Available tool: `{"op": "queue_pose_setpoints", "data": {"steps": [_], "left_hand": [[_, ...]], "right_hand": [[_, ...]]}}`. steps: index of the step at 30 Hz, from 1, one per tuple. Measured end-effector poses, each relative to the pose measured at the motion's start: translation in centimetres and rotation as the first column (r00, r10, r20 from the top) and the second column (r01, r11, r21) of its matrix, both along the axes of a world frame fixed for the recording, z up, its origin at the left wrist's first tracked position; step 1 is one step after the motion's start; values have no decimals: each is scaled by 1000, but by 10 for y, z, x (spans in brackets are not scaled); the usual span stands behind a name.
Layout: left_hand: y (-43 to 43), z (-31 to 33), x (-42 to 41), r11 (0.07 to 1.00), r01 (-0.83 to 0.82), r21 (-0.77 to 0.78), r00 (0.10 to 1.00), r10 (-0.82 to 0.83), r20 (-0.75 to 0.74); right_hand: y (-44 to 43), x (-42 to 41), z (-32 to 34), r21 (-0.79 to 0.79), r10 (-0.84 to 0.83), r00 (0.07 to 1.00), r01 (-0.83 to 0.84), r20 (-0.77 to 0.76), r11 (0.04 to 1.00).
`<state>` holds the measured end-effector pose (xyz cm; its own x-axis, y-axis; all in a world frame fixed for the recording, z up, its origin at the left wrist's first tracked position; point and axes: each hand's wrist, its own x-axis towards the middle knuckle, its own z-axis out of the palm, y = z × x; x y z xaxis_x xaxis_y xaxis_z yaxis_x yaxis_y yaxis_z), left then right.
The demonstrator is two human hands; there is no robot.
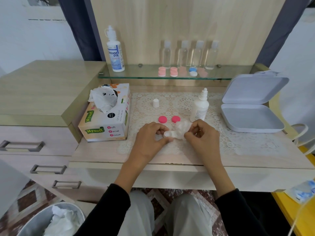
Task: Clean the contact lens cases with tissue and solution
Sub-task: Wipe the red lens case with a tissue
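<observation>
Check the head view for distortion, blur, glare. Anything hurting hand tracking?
Head view: wide-angle warp, the curtains lean apart toward the top; light is soft and even, with only faint shadows under the left hand and right hand; no hard glare, just reflections in the glass shelf; the clear bottles look soft; the tissue and lens case blend, pale on pale lace.

You are looking at a tissue box [105, 120] at the left. It is showing "Mysoff" in green and "Soft Facial Tissue" on its front. The big bottle [115, 53] on the glass shelf [144, 72], upper left, is showing "DREAM EYE" in blue. The small white bottle [200, 106] is showing print too tiny to read.
</observation>
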<state>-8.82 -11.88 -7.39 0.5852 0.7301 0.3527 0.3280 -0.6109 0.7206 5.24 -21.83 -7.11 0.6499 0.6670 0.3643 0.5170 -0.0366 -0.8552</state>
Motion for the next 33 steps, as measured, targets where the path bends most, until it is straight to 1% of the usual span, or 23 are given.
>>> {"op": "queue_pose_setpoints", "data": {"steps": [2, 5, 7, 9, 13, 15, 16, 18, 19, 20, 22, 24, 29, 33], "left_hand": [[0, -1, 0, 1000, 1, 14, 1000, -1, -12], [1, -2, 0, 1000, -8, 16, 1000, 8, -12], [0, 0, -1, 1000, -11, -19, 999, 12, 44], [-1, 2, -2, 999, 15, -42, 994, -10, 107], [-3, 3, -4, 995, 87, -56, 983, -77, 164], [-3, 3, -4, 992, 103, -79, 978, -86, 191], [-3, 2, -4, 990, 107, -88, 976, -88, 201], [-4, 3, -4, 988, 106, -108, 973, -81, 215], [-5, 3, -3, 987, 104, -120, 972, -76, 223], [-6, 4, -3, 986, 106, -132, 971, -73, 229], [-8, 5, -4, 983, 107, -147, 968, -69, 241], [-8, 5, -5, 983, 105, -152, 964, -64, 257], [-9, 4, -5, 985, 89, -146, 966, -50, 252], [-9, 5, -5, 988, 67, -136, 967, -31, 254]], "right_hand": [[-1, 3, 1, 66, -61, 997, 64, -56, 996], [0, 4, 1, 58, -82, 993, 87, -85, 995], [1, 3, 0, 42, -47, 995, 51, -92, 998], [2, 3, 0, 57, 8, 995, -2, -100, 998], [5, 6, 1, 62, 170, 969, -161, -179, 985], [2, 8, 5, 74, 264, 925, -253, -272, 964], [0, 9, 9, 96, 322, 881, -308, -348, 947], [-3, 10, 16, 154, 426, 753, -407, -502, 901], [-4, 12, 18, 162, 456, 705, -446, -543, 881], [-4, 12, 20, 152, 482, 682, -486, -550, 861], [-3, 11, 20, 107, 519, 684, -549, -513, 829], [-3, 12, 19, 102, 531, 683, -563, -501, 820], [-2, 16, 13, 136, 507, 704, -514, -497, 847], [-1, 15, 10, 182, 471, 706, -448, -529, 875]]}}
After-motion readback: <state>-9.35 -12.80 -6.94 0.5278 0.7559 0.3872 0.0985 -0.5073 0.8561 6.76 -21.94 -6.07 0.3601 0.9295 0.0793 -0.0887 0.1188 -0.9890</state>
